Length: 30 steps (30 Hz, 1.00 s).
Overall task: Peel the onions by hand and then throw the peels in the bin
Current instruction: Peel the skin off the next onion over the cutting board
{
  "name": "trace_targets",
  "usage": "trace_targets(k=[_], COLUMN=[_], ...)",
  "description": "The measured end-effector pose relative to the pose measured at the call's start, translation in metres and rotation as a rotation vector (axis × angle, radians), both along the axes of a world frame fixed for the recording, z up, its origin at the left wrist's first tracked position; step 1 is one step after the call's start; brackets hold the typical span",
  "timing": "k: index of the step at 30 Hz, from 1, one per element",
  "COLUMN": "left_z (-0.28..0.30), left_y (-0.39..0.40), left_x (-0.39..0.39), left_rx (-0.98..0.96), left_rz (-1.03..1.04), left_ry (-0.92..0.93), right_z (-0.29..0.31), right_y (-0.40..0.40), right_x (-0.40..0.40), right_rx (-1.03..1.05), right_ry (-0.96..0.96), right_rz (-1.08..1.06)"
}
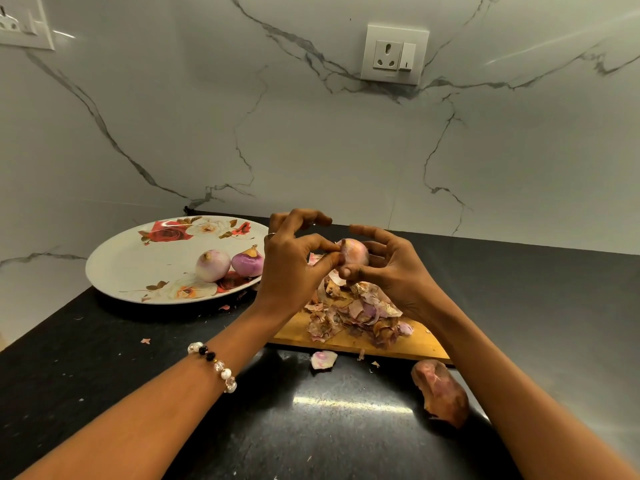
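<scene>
A white marble-look wall [311, 133] with grey veins is rising behind a black speckled countertop [173, 393]; the stone is catching a bright glare near its front edge. A white socket with a switch [394, 55] is sitting on the wall at upper right, and part of a second socket plate [24, 26] is showing at the upper left corner; no brand, label or readable writing is showing on either.

A wooden cutting board [408, 344] is lying on the countertop, and a heap of papery pink-brown onion peels [353, 317] is resting on it; a pale loose peel [323, 360] is lying on the countertop just in front of the board, and a larger brown peel [441, 393] is lying near the right forearm.

Above the heap, the right hand [388, 271] is gripping a partly peeled onion [355, 252], thumb beneath and fingers curling behind it; the left hand [294, 261] is pinching at the skin on the onion's left side with thumb and forefinger, its other fingers arching above. A ring is showing on a left finger, and a bead bracelet [214, 365] of white, clear and black beads is circling the left wrist.

To the left, a white plate with red roses [138, 268] is sitting on the countertop, holding two peeled onions: a pale one [212, 265] and a purple one [247, 261], touching side by side.
</scene>
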<state>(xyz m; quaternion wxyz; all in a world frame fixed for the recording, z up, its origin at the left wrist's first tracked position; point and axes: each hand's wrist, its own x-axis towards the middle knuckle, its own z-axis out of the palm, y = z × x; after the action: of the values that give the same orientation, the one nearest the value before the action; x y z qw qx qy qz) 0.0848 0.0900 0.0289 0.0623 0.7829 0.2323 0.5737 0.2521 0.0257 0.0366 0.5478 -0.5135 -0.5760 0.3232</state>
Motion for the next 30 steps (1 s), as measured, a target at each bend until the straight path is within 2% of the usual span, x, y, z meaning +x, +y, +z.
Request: trace_targets(k=[9,30], left_z=[0.001,-0.004], left_y=[0.003,0.008], left_x=[-0.001,0.004], left_rx=[-0.049,-0.109], left_rz=[-0.045,-0.076], left_ry=[0.043,0.209], right_z=[0.000,0.000], right_y=[-0.001,0.000], right_x=[-0.004,-0.002], right_rx=[0.023,0.020], right_ry=[-0.178,-0.147], right_rz=[-0.062,-0.034])
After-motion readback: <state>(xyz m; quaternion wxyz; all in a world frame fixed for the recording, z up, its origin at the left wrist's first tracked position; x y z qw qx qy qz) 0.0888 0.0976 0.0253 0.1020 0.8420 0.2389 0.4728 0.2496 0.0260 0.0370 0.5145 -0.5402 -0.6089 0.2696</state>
